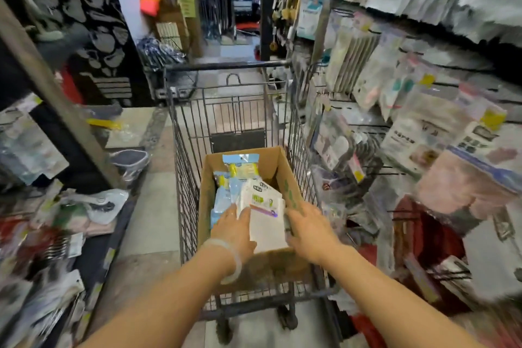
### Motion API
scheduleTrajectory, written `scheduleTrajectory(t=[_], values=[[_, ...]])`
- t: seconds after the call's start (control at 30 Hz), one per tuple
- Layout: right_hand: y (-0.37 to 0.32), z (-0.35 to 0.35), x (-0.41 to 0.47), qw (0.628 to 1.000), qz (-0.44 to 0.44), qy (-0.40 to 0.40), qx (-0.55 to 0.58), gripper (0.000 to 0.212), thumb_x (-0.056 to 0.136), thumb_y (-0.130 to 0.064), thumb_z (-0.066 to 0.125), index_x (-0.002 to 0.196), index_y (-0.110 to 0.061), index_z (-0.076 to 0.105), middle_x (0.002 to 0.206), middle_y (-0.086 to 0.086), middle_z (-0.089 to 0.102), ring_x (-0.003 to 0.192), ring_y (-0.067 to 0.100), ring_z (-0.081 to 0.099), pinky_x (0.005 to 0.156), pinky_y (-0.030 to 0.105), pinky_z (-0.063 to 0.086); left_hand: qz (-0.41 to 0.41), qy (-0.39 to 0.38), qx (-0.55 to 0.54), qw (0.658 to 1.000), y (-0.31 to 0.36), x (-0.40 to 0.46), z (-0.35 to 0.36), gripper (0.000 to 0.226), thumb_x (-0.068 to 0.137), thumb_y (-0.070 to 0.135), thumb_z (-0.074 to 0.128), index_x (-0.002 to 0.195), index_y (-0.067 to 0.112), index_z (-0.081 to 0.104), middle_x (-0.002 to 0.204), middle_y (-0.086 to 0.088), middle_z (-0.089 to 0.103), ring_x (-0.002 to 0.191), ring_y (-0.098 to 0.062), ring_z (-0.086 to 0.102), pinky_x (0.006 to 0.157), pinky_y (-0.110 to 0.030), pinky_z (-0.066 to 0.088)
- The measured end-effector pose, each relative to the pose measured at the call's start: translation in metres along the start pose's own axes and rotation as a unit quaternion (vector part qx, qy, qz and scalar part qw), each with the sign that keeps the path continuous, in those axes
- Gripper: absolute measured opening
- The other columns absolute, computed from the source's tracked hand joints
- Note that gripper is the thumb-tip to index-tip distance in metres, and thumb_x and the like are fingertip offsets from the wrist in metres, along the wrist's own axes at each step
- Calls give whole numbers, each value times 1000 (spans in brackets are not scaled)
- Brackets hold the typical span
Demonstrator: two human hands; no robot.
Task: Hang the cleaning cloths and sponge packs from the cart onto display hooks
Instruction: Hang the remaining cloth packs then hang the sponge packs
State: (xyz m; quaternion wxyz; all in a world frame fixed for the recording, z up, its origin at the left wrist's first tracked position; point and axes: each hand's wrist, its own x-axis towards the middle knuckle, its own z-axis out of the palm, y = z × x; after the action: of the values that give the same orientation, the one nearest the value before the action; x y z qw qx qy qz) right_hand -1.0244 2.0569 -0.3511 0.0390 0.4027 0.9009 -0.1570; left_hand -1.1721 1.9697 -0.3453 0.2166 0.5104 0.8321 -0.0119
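A wire shopping cart (186, 178) stands in the aisle in front of me. Inside it sits an open cardboard box (291, 178) holding several packs: blue and yellow sponge packs (240, 169) at the back and flat white cloth packs (265, 217) in front. My left hand (234, 227) lies on the left side of the white packs, fingers curled around their edge. My right hand (308, 232) presses against their right side, at the box wall. Both hands hold the stack of white packs between them.
Display hooks (375, 124) loaded with hanging packs fill the rack on the right, close to the cart. A low shelf (93, 257) on the left carries loose goods, and a slanted post (56, 93) rises over it. The aisle floor (152, 220) runs along the cart's left.
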Motion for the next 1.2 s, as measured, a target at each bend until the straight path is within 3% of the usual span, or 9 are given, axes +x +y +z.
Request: scheduleTrajectory(t=[0.17,0.37,0.47,0.6,0.77,0.9,1.0,1.1,1.2], values=[[23,29,75,994,36,-80,71,65,86,-33,60,143,-22,32,152,9,26,136,30,29,110,36,32,-57,-32,-44,997,-16,72,20,75,82,36,60,144,20,22,155,-9,16,140,-30,22,110,-38,28],[48,89,171,967,100,-133,192,58,91,-34,55,141,-14,32,147,5,34,135,20,33,103,23,29,-106,-117,-80,984,-42,182,59,79,87,42,55,148,13,14,158,-11,7,146,-28,6,117,-36,16],[58,123,206,929,157,-149,301,58,87,-29,63,137,-14,39,140,6,43,129,19,41,100,20,34,-135,-151,-55,978,-46,223,81,89,85,48,56,148,9,8,158,-14,4,146,-29,7,117,-36,16],[70,168,242,866,241,-132,417,64,77,-16,75,132,-4,43,128,8,57,117,19,55,98,27,44,-145,-182,-68,970,-62,259,107,105,74,57,63,148,15,1,158,-11,3,146,-28,3,118,-39,15],[71,204,263,777,396,-39,488,51,68,-10,81,108,-8,50,109,7,66,94,18,63,82,30,51,-86,-145,-120,978,-68,283,123,112,71,54,66,144,40,-17,158,-10,-9,145,-31,-10,117,-41,7],[74,203,271,734,455,-38,504,35,68,-22,82,91,-12,57,85,0,68,77,15,67,66,19,54,-11,-102,-84,991,-72,293,121,99,80,56,55,144,38,-17,156,-7,-21,144,-26,-21,116,-36,-5],[84,197,272,699,453,-57,550,30,72,-20,81,96,-6,70,80,5,73,71,18,69,62,23,56,-4,-114,-156,981,-70,300,114,96,81,43,59,146,35,-12,158,-6,2,144,-24,3,116,-33,7],[81,186,270,680,422,-48,597,20,73,-8,78,92,-6,72,91,15,74,90,32,70,86,47,55,-52,-110,-322,939,-66,300,105,96,73,18,64,148,32,6,139,-5,43,130,-24,38,109,-36,33],[73,175,267,668,385,-44,636,24,73,-2,76,97,-4,70,101,22,71,99,40,66,92,58,49,-84,-65,-382,918,-69,288,98,95,67,15,73,145,24,19,134,-1,48,127,-24,45,105,-39,40]])
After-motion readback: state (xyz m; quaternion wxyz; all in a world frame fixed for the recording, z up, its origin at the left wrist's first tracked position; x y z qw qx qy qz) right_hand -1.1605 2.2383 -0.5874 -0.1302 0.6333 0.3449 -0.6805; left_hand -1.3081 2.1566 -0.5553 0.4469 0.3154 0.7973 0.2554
